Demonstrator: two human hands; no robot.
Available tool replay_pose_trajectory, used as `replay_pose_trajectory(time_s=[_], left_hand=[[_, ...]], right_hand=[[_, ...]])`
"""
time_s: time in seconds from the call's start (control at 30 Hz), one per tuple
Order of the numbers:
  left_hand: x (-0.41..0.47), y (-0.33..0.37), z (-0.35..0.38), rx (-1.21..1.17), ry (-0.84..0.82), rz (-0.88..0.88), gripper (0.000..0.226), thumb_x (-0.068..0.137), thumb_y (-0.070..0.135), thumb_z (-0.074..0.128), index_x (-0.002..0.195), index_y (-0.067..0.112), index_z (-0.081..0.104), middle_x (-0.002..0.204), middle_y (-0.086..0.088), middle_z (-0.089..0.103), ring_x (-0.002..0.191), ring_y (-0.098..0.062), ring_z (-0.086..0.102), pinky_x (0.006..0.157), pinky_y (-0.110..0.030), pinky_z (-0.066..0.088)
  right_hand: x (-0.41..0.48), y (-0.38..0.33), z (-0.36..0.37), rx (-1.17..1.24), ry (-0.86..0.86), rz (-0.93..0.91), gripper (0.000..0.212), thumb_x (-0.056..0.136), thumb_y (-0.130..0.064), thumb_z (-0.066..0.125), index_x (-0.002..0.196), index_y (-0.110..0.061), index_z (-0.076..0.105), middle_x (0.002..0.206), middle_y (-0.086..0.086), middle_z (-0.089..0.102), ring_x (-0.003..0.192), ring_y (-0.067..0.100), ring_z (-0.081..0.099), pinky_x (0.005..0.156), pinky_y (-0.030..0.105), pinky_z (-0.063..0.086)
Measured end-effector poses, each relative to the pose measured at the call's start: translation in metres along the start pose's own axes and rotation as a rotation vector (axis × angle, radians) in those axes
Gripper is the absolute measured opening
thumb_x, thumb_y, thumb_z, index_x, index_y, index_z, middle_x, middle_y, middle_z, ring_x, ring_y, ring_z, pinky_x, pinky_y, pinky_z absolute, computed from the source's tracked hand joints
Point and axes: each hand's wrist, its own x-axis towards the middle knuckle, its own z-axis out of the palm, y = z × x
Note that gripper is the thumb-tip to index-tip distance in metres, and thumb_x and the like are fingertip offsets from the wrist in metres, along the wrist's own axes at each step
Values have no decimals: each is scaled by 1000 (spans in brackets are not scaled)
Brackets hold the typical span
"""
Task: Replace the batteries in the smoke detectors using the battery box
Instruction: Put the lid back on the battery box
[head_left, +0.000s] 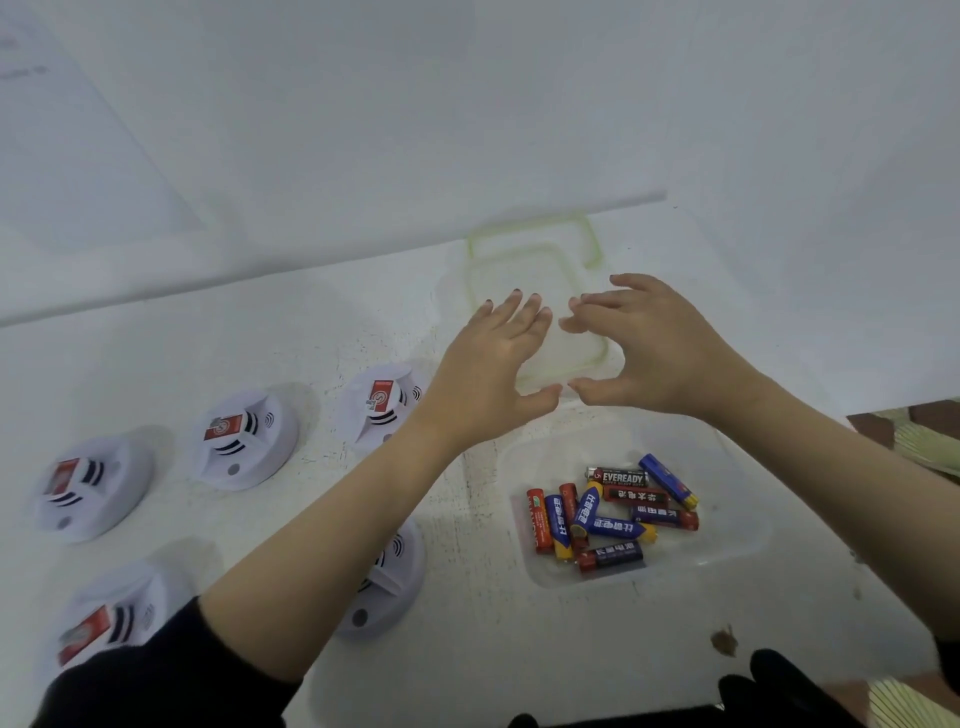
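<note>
A clear battery box (737, 545) stands open on the white table at the right, with several AA batteries (613, 514) lying loose in it. Its clear lid with a green rim (589, 234) lies behind it by the wall. My left hand (493, 369) and my right hand (654, 343) are side by side over the lid's near part, fingers spread and nearly straight, thumbs at its near edge. Whether they touch it I cannot tell. Several white smoke detectors lie on the left, such as one (244, 441) with a red label.
A white wall rises just behind the lid. More detectors sit at the far left (93, 488), at the near left (109, 623), under my left forearm (389, 587) and beside my left wrist (382, 400). A small brown stain (724, 640) marks the table near the front edge.
</note>
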Motion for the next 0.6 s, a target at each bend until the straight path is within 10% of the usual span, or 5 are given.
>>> replay_pose_trajectory(time_s=[0.17, 0.3, 0.4, 0.6], left_hand=[[4, -9, -16, -139, -140, 39, 72, 83, 25, 69, 146, 11, 36, 156, -5, 27, 147, -15, 16, 121, -37, 3], [7, -20, -29, -143, -230, 82, 82, 73, -2, 53, 145, 32, 32, 157, 0, 26, 147, -15, 7, 115, -41, -9], [7, -22, -37, -54, -208, 47, 94, 70, -21, 40, 137, 44, 26, 158, -4, 24, 150, -22, 6, 117, -44, -7], [5, -10, -39, -220, -212, -109, 49, 83, 48, 51, 132, 50, 43, 159, 0, 22, 149, -16, 11, 118, -38, -1]], right_hand=[[-1, 10, -16, 313, 27, 87, 49, 77, -53, 52, 113, -22, 67, 121, -4, 65, 111, 12, 57, 99, 26, 35], [-2, 31, -21, 363, -55, 124, 55, 74, -34, 55, 129, -35, 52, 147, -2, 39, 136, 10, 32, 107, 13, 14], [-7, 39, -22, 392, -215, 181, 63, 72, -60, 61, 129, -55, 37, 156, -5, 21, 144, 8, 12, 117, 30, 8], [-16, 35, -20, 321, -272, 192, 87, 61, -68, 64, 137, -57, 22, 157, -13, 6, 144, 4, 1, 114, 27, 5]])
